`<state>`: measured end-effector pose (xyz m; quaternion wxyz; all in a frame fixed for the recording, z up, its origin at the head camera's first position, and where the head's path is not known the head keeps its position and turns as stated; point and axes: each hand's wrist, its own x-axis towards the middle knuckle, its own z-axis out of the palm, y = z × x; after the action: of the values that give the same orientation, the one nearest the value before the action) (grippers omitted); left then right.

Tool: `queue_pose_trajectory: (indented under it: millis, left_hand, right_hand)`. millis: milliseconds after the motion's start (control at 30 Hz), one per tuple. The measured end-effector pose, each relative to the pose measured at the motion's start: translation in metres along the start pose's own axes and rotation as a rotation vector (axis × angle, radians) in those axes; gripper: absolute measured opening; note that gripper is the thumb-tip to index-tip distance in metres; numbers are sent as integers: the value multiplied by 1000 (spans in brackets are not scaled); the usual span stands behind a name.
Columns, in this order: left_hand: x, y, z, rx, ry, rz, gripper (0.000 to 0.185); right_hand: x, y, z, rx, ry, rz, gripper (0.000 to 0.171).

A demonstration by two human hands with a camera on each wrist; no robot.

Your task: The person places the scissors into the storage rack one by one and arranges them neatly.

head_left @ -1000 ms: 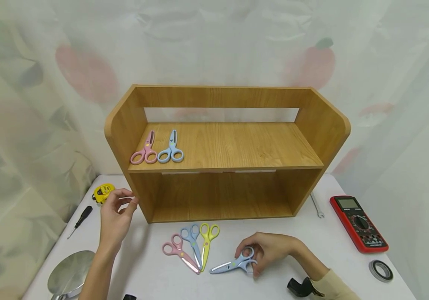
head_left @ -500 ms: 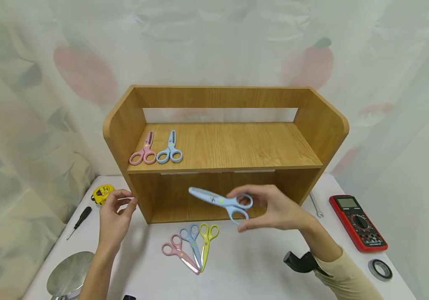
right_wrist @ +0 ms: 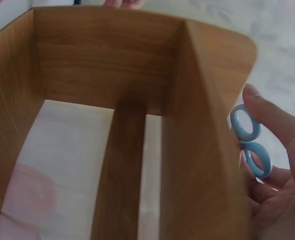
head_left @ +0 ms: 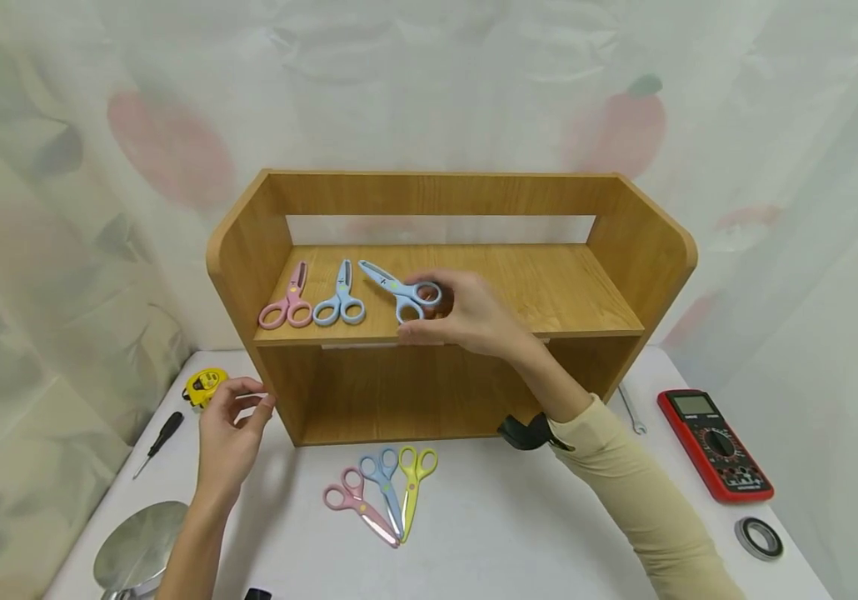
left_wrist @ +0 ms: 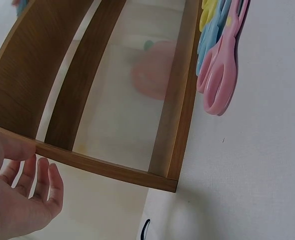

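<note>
My right hand grips a light blue pair of scissors by the handles, just above the upper board of the wooden shelf; its handle rings show in the right wrist view. A pink pair and a blue pair lie on that board to the left. My left hand rests against the shelf's left side panel, thumb on its edge, holding nothing. On the white table lie pink, blue and yellow scissors.
A yellow tape measure and a black screwdriver lie left of the shelf, a shiny metal dish at the front left. A red multimeter, a wrench and a black ring lie at the right.
My right hand lifted the light blue scissors off the table and carried them up to the upper board, beside the two pairs there. The left hand stayed put.
</note>
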<state>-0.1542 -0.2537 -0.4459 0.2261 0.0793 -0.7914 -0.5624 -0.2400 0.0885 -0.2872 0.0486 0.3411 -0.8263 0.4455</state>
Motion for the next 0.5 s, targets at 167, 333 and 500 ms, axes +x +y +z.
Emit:
queue_pose_trajectory:
  millis: [167, 333, 500]
  left_hand:
    - [0, 0, 1, -1, -1, 7, 27]
    - [0, 1, 1, 0, 0, 9, 26]
    - [-1, 1, 1, -3, 8, 11, 26]
  right_hand:
    - [16, 6, 12, -86, 26, 33, 58]
    - [18, 7, 20, -243, 77, 49, 60]
    - [16, 8, 23, -276, 114, 33, 57]
